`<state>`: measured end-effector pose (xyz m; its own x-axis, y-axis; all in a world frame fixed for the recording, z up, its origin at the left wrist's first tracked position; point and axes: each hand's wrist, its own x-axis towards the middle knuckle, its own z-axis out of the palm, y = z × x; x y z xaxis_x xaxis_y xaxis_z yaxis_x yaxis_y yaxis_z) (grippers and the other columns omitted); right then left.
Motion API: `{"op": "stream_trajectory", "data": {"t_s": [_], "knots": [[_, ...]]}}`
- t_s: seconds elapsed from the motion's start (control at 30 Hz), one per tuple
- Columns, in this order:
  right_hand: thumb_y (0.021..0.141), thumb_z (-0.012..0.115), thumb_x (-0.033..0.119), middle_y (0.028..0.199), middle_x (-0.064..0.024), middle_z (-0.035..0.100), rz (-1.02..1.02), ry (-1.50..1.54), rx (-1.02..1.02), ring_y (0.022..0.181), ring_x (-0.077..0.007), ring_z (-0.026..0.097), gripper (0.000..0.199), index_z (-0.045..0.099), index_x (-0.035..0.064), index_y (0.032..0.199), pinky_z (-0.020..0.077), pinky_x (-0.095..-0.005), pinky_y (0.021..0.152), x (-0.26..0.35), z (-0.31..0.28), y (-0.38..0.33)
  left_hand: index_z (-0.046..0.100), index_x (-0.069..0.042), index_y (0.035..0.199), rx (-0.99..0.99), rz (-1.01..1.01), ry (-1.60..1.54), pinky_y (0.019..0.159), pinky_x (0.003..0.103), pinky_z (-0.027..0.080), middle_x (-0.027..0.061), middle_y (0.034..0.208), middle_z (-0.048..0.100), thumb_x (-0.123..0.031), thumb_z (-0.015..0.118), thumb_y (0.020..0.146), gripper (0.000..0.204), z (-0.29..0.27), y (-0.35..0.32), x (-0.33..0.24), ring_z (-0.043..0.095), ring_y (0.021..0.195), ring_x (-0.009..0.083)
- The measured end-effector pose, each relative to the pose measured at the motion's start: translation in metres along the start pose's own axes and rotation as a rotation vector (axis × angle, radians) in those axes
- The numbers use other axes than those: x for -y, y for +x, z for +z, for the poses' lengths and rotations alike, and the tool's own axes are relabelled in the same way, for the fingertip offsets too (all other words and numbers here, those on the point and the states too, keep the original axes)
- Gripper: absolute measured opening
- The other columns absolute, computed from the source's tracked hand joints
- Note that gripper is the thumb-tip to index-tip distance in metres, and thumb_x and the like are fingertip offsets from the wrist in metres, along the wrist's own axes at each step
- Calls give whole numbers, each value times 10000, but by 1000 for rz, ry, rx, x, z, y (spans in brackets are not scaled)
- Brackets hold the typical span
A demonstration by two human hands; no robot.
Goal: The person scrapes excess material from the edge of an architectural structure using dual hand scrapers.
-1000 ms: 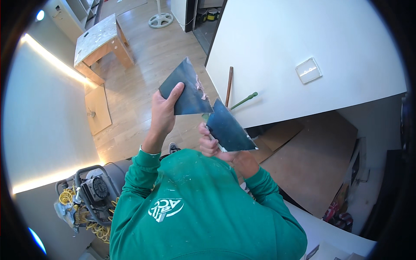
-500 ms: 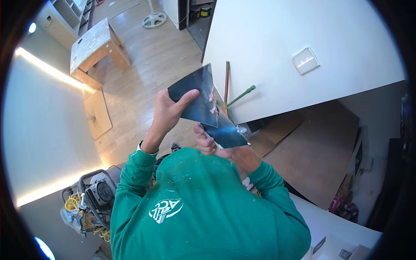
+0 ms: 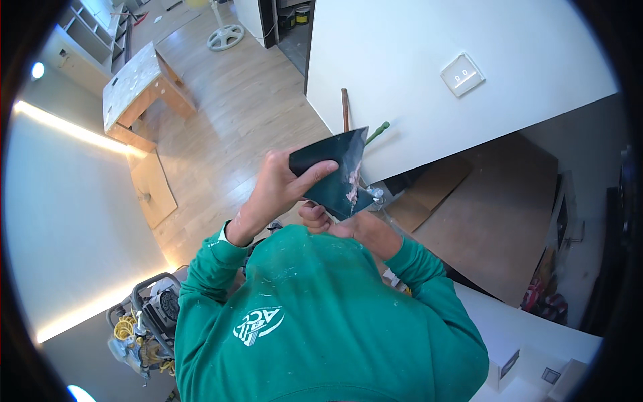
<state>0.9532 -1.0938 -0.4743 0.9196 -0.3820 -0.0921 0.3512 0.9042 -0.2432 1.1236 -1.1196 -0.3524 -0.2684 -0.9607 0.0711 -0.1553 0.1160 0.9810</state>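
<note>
My left hand grips a dark, flat putty scraper, thumb on its upper face and the other fingers behind it. Pinkish-white filler clings along that blade's right edge. Below it, close to my chest, my right hand is closed round a second putty scraper. Only a corner of this lower blade shows, since the upper one overlaps it. The two blades appear to touch or nearly touch; I cannot tell which.
A white wall with a switch plate rises ahead right. Against it lean a brown stick and a green-handled one. Brown boards lie to the right. A spattered work bench stands far left, a wheeled machine near left.
My left hand has moved right and slightly down, bringing its scraper over the other one and covering most of it. My right hand stays near my chest. The view has shifted slightly.
</note>
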Motion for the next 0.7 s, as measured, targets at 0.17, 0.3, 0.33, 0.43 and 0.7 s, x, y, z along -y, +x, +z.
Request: {"op": "stream_trajectory", "data": {"t_s": [0.17, 0.3, 0.33, 0.43, 0.7], "knots": [[968, 583, 333, 653, 67, 322, 40, -83, -91, 569, -73, 286, 299, 437, 175, 761, 255, -227, 519, 0, 5, -3, 713, 51, 968, 29, 69, -13, 542, 278, 495, 96, 678, 699, -190, 766, 900, 257, 11, -2, -1, 586, 596, 74], [950, 638, 306, 701, 54, 408, -10, 38, -242, 603, -76, 363, 213, 509, 145, 894, 298, -231, 541, -4, 4, -9, 711, 55, 974, 118, -17, 38, 608, 255, 495, 51, 751, 711, -171, 765, 902, 243, 14, -2, -1, 587, 677, 55], [948, 648, 301, 732, 44, 442, -14, 38, -167, 624, -84, 388, 209, 515, 140, 944, 317, -234, 557, -4, -2, -9, 714, 51, 976, 142, -41, 50, 609, 257, 497, 53, 750, 711, -174, 768, 900, 243, 16, -4, -3, 589, 677, 57], [936, 683, 276, 834, 10, 534, -200, -273, -128, 696, -108, 463, 243, 534, 131, 1063, 365, -249, 599, -6, -21, -11, 710, 53, 992, 163, -13, 53, 579, 270, 503, 64, 710, 692, -191, 755, 912, 261, 25, -6, -5, 588, 621, 67], [915, 729, 172, 1180, -69, 651, -670, 170, -943, 1107, -214, 626, 350, 612, 73, 1231, 529, -364, 914, 57, -37, -4, 613, 37, 1187, -261, -100, -738, 801, 298, 551, 62, 1057, 690, -254, 665, 984, 359, 16, -8, 45, 670, 894, 147]]}}
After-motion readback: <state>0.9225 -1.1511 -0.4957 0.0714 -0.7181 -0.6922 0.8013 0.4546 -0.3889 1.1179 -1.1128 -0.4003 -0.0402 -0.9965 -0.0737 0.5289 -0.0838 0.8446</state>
